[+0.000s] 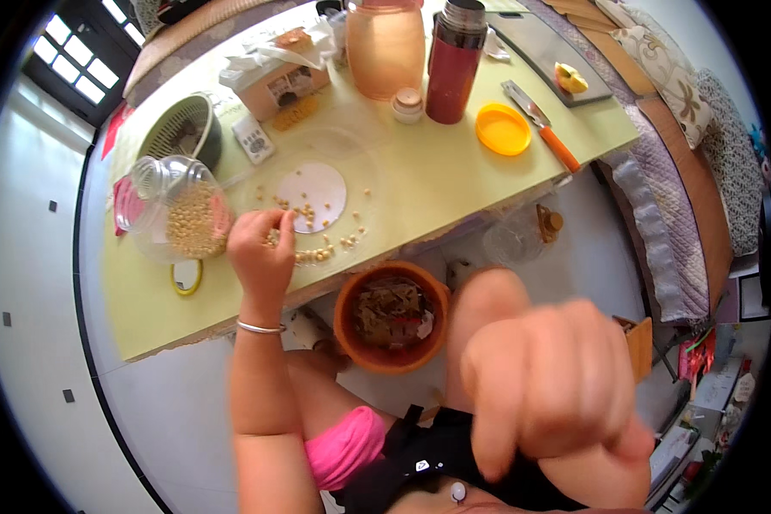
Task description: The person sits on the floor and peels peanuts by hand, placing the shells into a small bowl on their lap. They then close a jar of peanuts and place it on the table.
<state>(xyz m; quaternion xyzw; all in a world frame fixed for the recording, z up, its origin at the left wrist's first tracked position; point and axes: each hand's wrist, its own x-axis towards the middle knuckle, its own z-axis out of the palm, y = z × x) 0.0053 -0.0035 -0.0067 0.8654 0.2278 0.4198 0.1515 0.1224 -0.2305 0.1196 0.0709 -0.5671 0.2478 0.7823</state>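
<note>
My left hand (264, 244) rests at the table's near edge, thumb and fingers pinched together by a loose scatter of small pale-yellow beans or kernels (314, 255). Whether anything is between its fingertips is hidden. More of them lie on and around a white disc (323, 184). Left of that hand is a clear plastic jar (190, 214) partly filled with the same pieces. A yellow-rimmed lid (186, 277) lies in front of the jar. My right hand (557, 377) is raised close to the view, fingers curled and a little blurred; what it holds, if anything, cannot be seen.
Below the table edge stands an orange-brown bucket (343, 321) with brown scraps inside. On the table are a green basket (207, 141), tissue box (287, 86), dark red flask (454, 68), yellow lid (503, 128), orange-handled knife (557, 147) and dark board with bitten fruit (570, 79).
</note>
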